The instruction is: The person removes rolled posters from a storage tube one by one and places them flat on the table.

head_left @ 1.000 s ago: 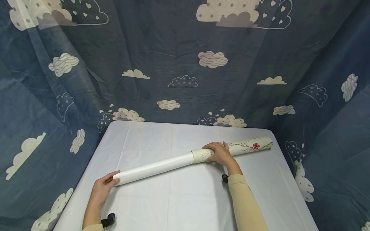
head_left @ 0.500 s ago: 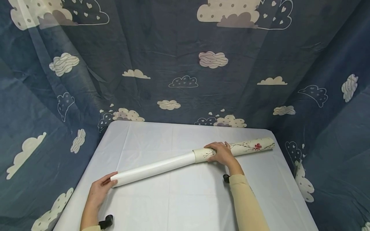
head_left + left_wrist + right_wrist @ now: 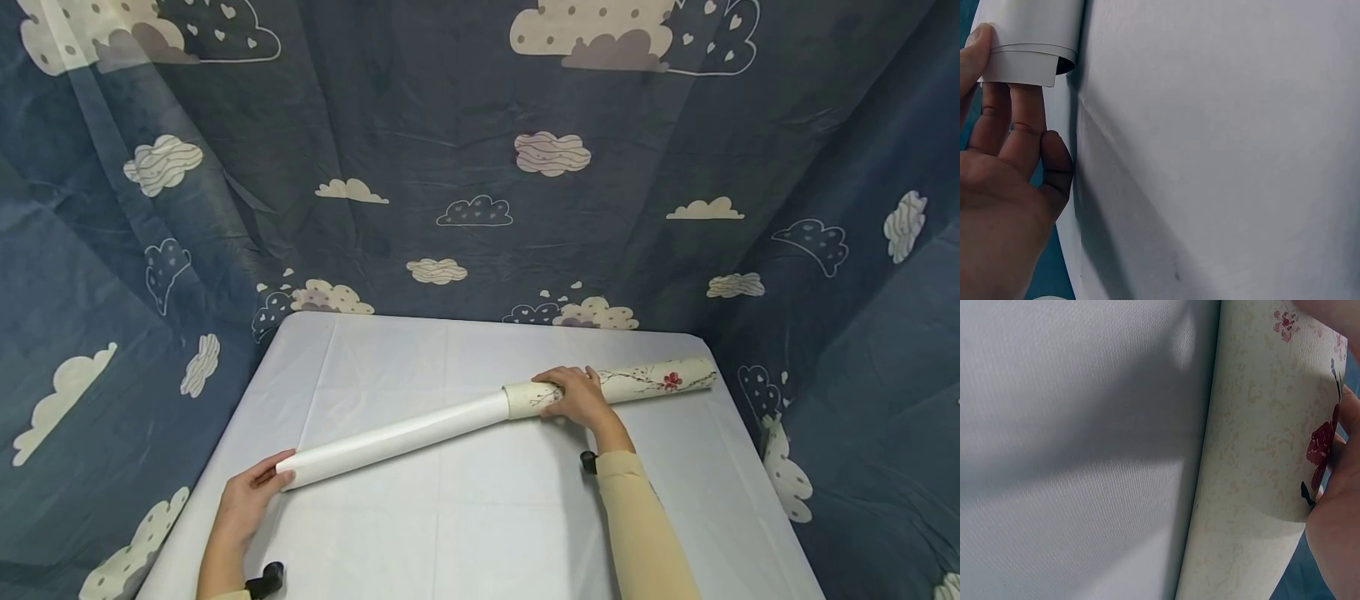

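A white rolled sheet (image 3: pixel 397 433) lies slantwise above the table, its right part inside a cream wallpaper roll (image 3: pixel 630 385) printed with branches and red blossoms. My left hand (image 3: pixel 243 504) pinches the white roll's left end, thumb on the outer side. In the left wrist view the white roll's end (image 3: pixel 1029 62) shows overlapping layers; the fingertips are hidden behind its edge. My right hand (image 3: pixel 581 400) grips the wallpaper roll from above, near its left rim. The right wrist view shows the wallpaper's mottled surface (image 3: pixel 1254 437) close up, with the hand at its right side.
A white cloth covers the table (image 3: pixel 465 542). Dark blue curtains (image 3: pixel 480 100) with cloud prints hang behind and on both sides. A small black device (image 3: pixel 266 581) sits at the left wrist, another black device (image 3: pixel 588 462) at the right.
My left hand has moved left and slightly nearer with the white roll's end. My right hand and the wallpaper roll have shifted slightly right. More of the white roll shows between the hands.
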### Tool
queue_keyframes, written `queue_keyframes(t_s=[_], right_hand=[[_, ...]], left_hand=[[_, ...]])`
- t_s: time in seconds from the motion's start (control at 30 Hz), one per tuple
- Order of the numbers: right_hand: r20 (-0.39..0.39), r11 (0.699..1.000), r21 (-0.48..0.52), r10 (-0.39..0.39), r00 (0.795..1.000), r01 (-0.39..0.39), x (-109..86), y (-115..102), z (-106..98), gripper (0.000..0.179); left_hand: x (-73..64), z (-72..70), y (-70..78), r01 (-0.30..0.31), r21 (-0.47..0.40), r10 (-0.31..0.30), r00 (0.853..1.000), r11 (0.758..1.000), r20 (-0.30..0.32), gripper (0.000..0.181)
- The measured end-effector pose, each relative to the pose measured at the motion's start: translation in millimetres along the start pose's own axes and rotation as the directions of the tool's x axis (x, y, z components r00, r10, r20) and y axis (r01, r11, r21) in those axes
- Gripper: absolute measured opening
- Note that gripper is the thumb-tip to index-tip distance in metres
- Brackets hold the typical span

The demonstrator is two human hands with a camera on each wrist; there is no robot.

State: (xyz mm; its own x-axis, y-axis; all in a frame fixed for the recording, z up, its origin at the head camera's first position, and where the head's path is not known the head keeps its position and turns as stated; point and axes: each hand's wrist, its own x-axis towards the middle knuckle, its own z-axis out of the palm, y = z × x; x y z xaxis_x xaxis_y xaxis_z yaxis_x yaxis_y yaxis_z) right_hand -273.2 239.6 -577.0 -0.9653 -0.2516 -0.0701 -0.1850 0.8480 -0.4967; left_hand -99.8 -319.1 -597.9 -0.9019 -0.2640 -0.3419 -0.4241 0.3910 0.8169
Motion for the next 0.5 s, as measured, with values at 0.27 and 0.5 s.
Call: queue_keyframes(t_s=[0.27, 0.5], right_hand=[[-0.005, 1.000, -0.009, 0.015, 1.000, -0.015, 1.2, 5.3, -0.1, 0.066], [-0.004, 1.000, 0.003, 0.022, 1.000, -0.022, -0.7, 5.3, -1.6, 0.066]], left_hand=[[-1.0, -5.3, -3.5, 0.008, -0.037, -0.008, 1.000, 0.999, 0.007, 0.071], [-3.5, -7.9, -6.5, 0.019, -0.043, -0.019, 1.000, 0.999, 0.009, 0.069]])
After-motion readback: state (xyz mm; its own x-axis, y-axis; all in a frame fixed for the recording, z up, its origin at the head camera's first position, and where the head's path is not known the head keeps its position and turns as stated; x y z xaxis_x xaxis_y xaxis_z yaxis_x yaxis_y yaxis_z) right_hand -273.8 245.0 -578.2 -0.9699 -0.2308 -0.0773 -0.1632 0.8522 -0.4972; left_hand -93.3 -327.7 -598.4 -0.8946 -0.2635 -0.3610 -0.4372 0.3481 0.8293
